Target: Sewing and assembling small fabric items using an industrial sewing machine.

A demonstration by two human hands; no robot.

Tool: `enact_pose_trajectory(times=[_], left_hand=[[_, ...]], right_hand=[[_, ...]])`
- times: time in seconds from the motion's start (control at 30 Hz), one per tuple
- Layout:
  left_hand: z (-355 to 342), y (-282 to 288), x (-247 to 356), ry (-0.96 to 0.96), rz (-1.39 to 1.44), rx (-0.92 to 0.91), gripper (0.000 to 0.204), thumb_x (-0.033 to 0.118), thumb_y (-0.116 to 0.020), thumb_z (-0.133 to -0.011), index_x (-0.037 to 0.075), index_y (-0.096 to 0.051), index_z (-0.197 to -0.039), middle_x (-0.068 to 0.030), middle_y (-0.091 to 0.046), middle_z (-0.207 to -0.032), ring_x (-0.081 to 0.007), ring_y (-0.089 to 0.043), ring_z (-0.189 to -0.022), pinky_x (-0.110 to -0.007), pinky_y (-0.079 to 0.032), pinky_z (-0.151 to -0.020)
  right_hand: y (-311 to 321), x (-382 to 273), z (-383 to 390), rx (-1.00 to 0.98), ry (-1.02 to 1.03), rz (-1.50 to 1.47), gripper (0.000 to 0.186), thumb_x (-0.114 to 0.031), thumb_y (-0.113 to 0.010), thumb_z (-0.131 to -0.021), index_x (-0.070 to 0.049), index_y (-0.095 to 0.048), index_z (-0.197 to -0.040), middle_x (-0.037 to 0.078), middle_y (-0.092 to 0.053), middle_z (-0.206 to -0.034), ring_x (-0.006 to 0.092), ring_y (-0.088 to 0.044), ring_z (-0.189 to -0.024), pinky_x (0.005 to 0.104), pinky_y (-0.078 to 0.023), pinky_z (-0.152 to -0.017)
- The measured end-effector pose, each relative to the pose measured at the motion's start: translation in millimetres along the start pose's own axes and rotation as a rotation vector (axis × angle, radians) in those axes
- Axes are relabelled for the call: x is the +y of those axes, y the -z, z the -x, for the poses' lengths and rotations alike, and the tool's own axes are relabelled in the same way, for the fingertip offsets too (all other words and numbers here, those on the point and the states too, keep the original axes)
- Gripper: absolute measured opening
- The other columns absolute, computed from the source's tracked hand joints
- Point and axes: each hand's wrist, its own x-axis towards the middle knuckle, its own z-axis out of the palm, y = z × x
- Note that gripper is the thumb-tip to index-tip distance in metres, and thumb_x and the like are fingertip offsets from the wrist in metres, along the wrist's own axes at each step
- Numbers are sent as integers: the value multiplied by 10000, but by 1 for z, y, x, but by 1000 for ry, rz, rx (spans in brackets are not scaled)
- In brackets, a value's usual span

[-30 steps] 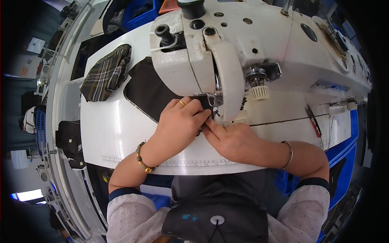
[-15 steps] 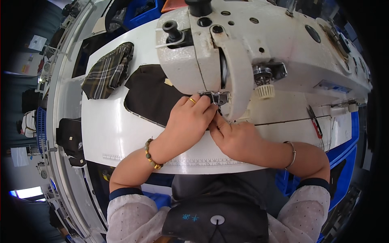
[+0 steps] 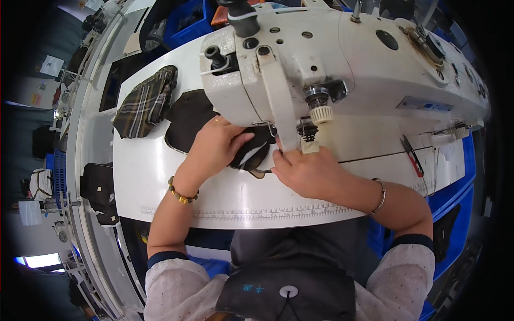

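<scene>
A dark fabric piece [image 3: 184,120] lies on the white sewing table, partly under the head of a sewing machine [image 3: 230,91]. My left hand [image 3: 214,147] grips this fabric left of the presser foot, thumb against its folded-up edge; some fingertips are hidden under the machine head. A pale lining strip shows in the fold. Right of the needle area, my right hand [image 3: 310,171] has its fingers curled together close to the fabric's edge. Whatever those fingers hold, if anything, is hidden. The needle itself cannot be made out.
A folded plaid fabric piece [image 3: 145,101] rests at the table's far left. Red-handled thread snips [image 3: 413,158] lie on the right. A printed ruler [image 3: 267,213] runs along the front edge. Blue bins [image 3: 188,21] stand behind and at the right.
My hands have drawn apart: the left moved left, the right slightly right. The fabric near the presser foot is now folded up, showing pale lining. The whole view has shifted slightly.
</scene>
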Motion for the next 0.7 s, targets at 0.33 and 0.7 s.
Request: enact_pose_trajectory(times=[0.33,0.7], left_hand=[[26,4,37,-162,-476,-17,466,451,-826,-686,89,-662,-929,-59,-651,-761,-249,-658,-665,-362,-521,-596],[10,-5,2,21,319,-137,390,268,-893,-654,47,-693,-905,-132,-699,-798,-332,-676,-778,-381,-524,-718]], right_hand=[[-3,8,2,112,-60,-193,405,-439,-683,-889,-36,-699,-862,162,-723,-1140,231,-599,-454,336,-457,-413],[3,6,1,1,-266,-488,241,-253,-792,-789,-109,-651,-921,16,-632,-957,210,-644,-758,359,-488,-599]])
